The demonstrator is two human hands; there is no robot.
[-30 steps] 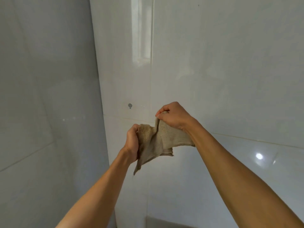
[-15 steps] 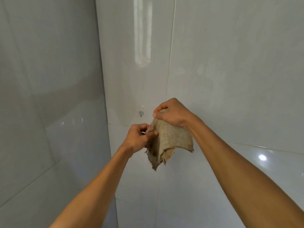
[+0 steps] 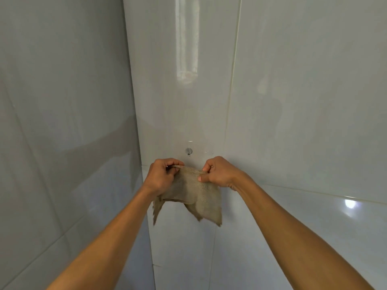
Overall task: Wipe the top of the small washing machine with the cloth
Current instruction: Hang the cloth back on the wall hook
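Note:
A beige woven cloth (image 3: 194, 191) hangs spread between my two hands in front of the tiled wall. My left hand (image 3: 161, 176) pinches its upper left edge. My right hand (image 3: 219, 172) pinches its upper right edge. The cloth's lower corners dangle freely below my hands. No washing machine is in view.
A small metal hook (image 3: 188, 151) is fixed to the wall just above my hands. Glossy pale tiles (image 3: 293, 101) cover the wall ahead, and another tiled wall (image 3: 62, 122) meets it in a corner at the left.
The bunched cloth has been pulled open. My hands moved apart and now stretch its top edge flat. The view has tilted up slightly, with the hook now right above my hands.

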